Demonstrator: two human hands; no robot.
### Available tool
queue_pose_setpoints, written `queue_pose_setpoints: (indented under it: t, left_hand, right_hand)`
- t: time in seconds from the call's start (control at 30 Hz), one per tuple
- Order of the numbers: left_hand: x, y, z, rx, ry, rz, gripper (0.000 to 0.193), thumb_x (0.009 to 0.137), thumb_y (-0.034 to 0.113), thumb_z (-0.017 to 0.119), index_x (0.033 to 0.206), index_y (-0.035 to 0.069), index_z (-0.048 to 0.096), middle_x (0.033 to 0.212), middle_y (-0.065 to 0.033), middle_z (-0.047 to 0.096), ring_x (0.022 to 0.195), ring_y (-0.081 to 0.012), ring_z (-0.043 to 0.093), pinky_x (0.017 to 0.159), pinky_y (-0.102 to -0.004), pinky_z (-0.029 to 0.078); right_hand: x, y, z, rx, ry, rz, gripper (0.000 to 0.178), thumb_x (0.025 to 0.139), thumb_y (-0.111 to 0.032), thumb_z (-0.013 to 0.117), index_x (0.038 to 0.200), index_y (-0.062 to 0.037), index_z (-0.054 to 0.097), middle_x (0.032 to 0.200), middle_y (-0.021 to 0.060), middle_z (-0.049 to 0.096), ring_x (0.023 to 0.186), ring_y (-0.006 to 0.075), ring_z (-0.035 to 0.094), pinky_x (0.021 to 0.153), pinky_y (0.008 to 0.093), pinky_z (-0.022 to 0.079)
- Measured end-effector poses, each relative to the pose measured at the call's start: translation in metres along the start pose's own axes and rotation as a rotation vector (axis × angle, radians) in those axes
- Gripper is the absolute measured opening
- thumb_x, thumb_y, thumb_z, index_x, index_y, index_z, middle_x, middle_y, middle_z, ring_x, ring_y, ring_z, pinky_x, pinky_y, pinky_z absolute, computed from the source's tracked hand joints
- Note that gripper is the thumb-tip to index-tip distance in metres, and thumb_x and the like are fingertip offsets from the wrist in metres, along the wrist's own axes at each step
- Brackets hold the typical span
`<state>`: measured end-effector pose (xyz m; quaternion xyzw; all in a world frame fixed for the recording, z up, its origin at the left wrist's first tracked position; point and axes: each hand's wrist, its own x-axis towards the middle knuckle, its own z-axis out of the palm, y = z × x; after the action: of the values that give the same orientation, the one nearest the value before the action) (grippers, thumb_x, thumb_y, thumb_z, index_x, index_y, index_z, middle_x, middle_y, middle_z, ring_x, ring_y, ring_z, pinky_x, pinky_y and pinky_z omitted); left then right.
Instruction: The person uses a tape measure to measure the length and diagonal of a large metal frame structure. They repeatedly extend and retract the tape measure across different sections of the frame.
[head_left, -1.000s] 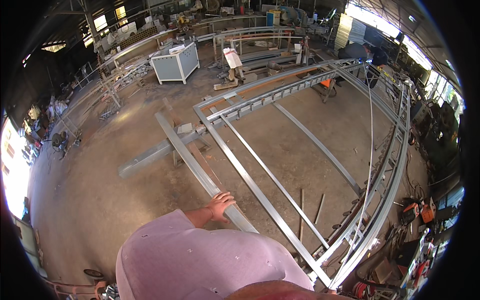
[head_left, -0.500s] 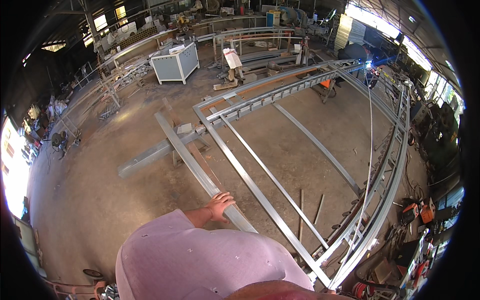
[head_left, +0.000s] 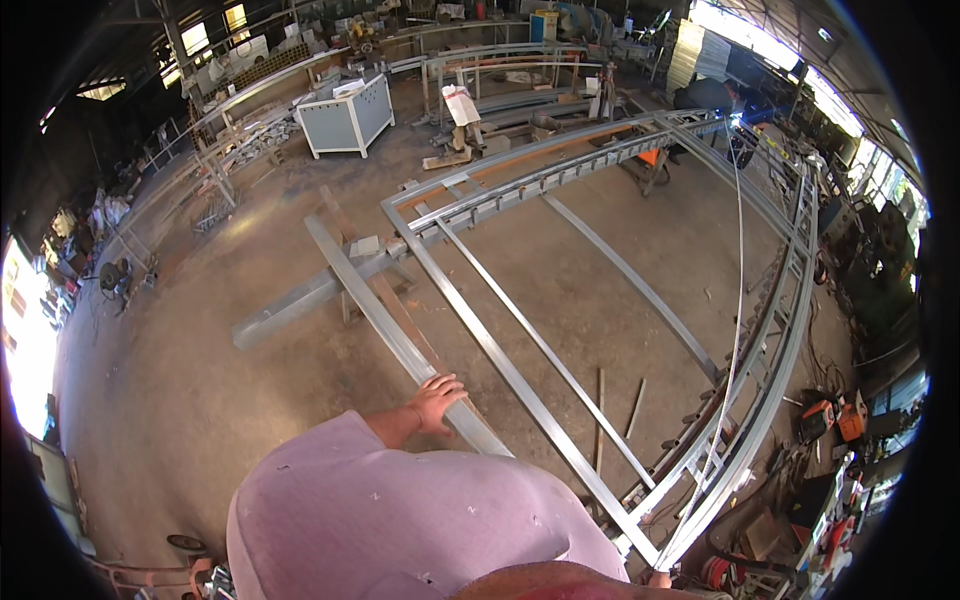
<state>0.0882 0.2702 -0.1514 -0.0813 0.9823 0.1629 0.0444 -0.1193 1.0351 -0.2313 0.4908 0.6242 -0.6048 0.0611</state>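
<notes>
My left hand (head_left: 437, 402) is closed over a long grey steel beam (head_left: 375, 318), fingers over its far edge and thumb on the near side. This beam lies slantwise, its upper part crossing another thick steel beam (head_left: 290, 308). Only a sliver of my right hand (head_left: 660, 579) shows at the near corner of a large welded steel frame (head_left: 500, 375); its fingers are hidden. Close to that hand ends a thin pale strip (head_left: 738, 270), like a measuring tape, stretched over the frame toward its far end.
A bright welding arc (head_left: 736, 119) glows at the far corner, beside a crouching person (head_left: 706, 95). A grey cabinet (head_left: 348, 120) stands at the back left. Orange machines (head_left: 852, 421) and cables lie on the right. Loose steel strips (head_left: 637, 408) lie inside the frame.
My left hand has stayed on the beam, its fingers drawn a little more together. The whole view has shifted slightly; a sliver of my right hand now shows at the frame corner.
</notes>
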Motion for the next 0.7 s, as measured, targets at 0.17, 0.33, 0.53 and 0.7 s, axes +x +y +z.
queue_pose_setpoints:
  t: [0.17,0.33,0.53,0.7]
  left_hand:
    - [-0.002,0.002,-0.003,0.0,-0.003,-0.004,0.108,0.059,0.057,0.088,0.151,0.017,0.048,0.157,-0.0099,0.042,0.155,-0.0324,0.024,0.127,-0.0519,0.017]
    - [0.002,0.001,-0.002,-0.014,0.009,0.016,0.109,0.058,0.057,0.089,0.151,0.017,0.048,0.158,-0.0104,0.042,0.155,-0.0331,0.024,0.127,-0.0523,0.017]
    - [-0.005,0.0,0.0,-0.013,0.009,-0.005,0.108,0.057,0.056,0.089,0.15,0.018,0.049,0.157,-0.0109,0.042,0.154,-0.0335,0.025,0.127,-0.0525,0.018]
    - [0.001,0.003,-0.002,-0.022,0.01,0.005,0.108,0.057,0.055,0.09,0.149,0.018,0.049,0.157,-0.0107,0.042,0.154,-0.0338,0.025,0.126,-0.0524,0.019]
  right_hand:
    - [0.002,0.001,-0.006,-0.004,0.005,0.0,0.049,0.09,-0.026,0.074,0.057,-0.0146,0.039,0.05,-0.0005,0.036,0.04,0.0161,0.034,0.041,0.0338,0.025]
    - [0.005,0.003,-0.019,0.014,0.031,0.026,0.05,0.09,-0.027,0.075,0.057,-0.0143,0.039,0.05,-0.0006,0.036,0.04,0.0161,0.034,0.041,0.034,0.025]
    - [-0.012,-0.002,-0.012,-0.044,-0.047,0.012,0.047,0.095,-0.026,0.069,0.059,-0.0158,0.04,0.052,-0.0006,0.037,0.043,0.0153,0.035,0.042,0.0338,0.025]
    - [-0.006,0.006,-0.021,-0.027,-0.031,0.003,0.043,0.098,-0.024,0.063,0.062,-0.0155,0.041,0.052,-0.0007,0.036,0.043,0.0152,0.033,0.041,0.0342,0.025]
